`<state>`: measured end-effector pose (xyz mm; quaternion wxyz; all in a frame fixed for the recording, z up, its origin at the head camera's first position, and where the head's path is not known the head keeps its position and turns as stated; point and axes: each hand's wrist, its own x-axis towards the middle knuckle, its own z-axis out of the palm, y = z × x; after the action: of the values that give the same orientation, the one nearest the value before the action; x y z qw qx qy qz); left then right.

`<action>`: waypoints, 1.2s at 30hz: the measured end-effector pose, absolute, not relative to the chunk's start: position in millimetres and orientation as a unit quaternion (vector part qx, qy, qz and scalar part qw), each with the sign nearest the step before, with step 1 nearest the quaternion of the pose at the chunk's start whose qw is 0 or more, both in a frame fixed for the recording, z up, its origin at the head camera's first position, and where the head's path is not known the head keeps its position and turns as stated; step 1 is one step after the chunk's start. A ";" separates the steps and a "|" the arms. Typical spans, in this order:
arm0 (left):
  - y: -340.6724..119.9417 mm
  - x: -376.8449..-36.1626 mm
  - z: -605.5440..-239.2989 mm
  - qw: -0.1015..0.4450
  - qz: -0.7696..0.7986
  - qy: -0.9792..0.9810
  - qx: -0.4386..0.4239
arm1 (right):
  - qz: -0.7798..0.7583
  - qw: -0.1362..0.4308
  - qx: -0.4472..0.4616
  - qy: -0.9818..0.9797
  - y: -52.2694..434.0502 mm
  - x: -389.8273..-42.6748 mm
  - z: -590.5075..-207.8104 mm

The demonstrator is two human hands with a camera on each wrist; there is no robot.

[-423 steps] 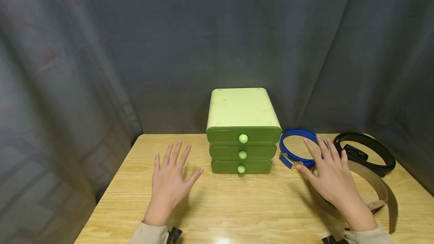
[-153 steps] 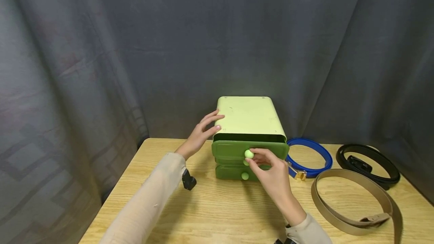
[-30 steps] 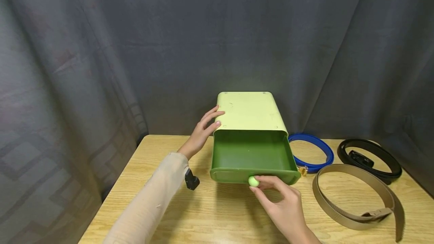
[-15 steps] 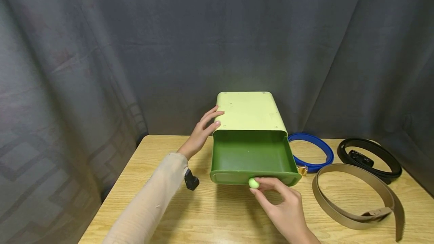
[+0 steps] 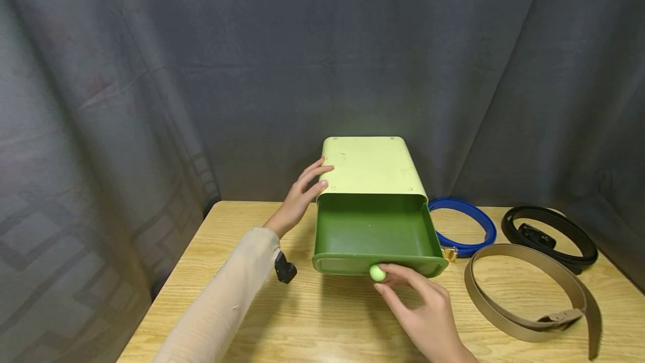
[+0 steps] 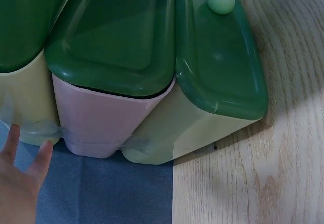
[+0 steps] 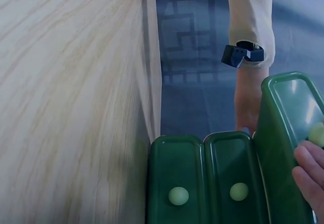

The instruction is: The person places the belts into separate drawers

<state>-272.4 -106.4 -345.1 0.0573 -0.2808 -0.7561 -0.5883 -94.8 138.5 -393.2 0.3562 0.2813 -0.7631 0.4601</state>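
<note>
Pulling the drawer (image 5: pixel 375 232), we pinch its knob (image 5: pixel 377 273) with right hand (image 5: pixel 428 318); flat, open left hand (image 5: pixel 297 198) braces the cabinet (image 5: pixel 370 166).

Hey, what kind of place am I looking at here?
Probably a staged recording booth, not a home: a dark grey fabric backdrop curtains off a light wooden table bearing just a green plastic three-drawer box and three coiled belts.

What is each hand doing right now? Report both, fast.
Left hand: open, fingers resting on the drawer box.
Right hand: pinching the knob of the top drawer.
</note>
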 end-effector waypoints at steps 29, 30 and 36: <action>-105.4 -273.3 -346.3 0.048 -0.595 -0.752 -0.281 | 0.411 0.403 0.264 -0.774 190.1 -76.0 -400.2; -105.3 -273.1 -346.1 0.048 -0.595 -0.752 -0.281 | 0.412 0.404 0.262 -0.773 192.3 -75.3 -400.4; -103.9 -272.5 -344.8 0.047 -0.595 -0.752 -0.280 | 0.404 0.405 0.248 -0.782 209.3 -71.5 -402.5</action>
<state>-272.5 -103.9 -344.8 0.0467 -0.2800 -0.7522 -0.5946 -71.5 209.3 -402.5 0.4049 0.2479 -0.7820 0.4038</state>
